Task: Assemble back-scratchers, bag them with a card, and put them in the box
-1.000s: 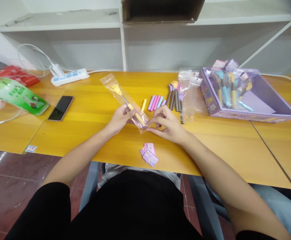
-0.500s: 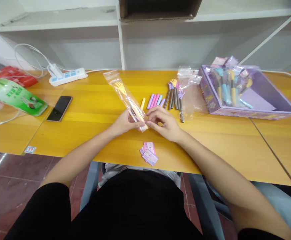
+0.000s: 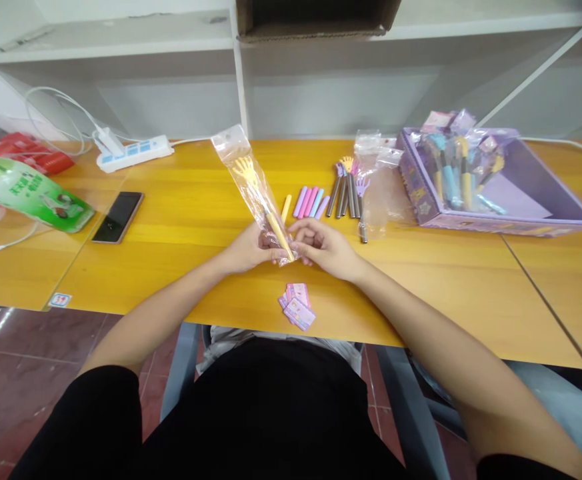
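A yellow hand-shaped back scratcher [image 3: 278, 232] lies inside a clear plastic bag [image 3: 231, 143], tilted with its handle end toward me. My left hand [image 3: 251, 251] is closed round the lower part of the bag, thumb across the handle. My right hand [image 3: 327, 247] pinches the bag's lower right edge beside the handle end. Just beyond my hands lie a yellow handle tube [image 3: 286, 209] and several pink, purple and blue tubes [image 3: 309, 201]. To their right are several back scratchers with dark shafts [image 3: 348, 193]. Small printed cards [image 3: 299, 308] lie in front of me.
A purple box [image 3: 508, 223] with bagged back scratchers [image 3: 451, 173] stands at the right, beside flat clear bags [image 3: 378, 193]. On the left are a phone [image 3: 119, 217], a power strip [image 3: 135, 153], a green bottle [image 3: 41, 197] and red packets [image 3: 25, 152].
The bagged back scratcher has turned slightly, and its top end has swung a little right and away from me. Both hands keep their hold on the bag's lower end.
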Available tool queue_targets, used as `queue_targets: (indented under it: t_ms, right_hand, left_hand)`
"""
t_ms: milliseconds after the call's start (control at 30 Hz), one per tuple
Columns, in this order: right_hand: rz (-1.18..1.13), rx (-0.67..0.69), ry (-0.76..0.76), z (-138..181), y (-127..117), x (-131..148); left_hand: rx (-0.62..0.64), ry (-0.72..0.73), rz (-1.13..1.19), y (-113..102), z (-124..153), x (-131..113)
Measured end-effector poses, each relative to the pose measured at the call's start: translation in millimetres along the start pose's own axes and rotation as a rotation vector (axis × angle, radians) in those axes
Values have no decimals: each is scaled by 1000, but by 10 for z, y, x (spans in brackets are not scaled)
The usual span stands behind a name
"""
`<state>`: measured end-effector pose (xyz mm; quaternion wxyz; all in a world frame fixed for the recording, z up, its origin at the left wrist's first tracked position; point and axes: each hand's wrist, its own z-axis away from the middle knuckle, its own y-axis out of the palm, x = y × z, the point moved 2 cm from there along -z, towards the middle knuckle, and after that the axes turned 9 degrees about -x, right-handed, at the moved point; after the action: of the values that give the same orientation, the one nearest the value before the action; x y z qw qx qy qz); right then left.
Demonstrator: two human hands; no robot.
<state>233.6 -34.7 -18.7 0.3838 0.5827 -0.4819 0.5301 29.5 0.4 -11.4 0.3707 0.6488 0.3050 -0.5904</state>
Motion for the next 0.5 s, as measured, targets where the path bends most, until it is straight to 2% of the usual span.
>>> queue_targets:
  t_ms: [133, 500]
  right_hand:
    - [-28, 4, 87, -32, -33, -25]
    - [-66, 77, 171, -30, -45, 4]
  left_hand:
    - [24, 5, -21, 2, -8, -18]
    - [70, 5, -40, -7, 1, -9]
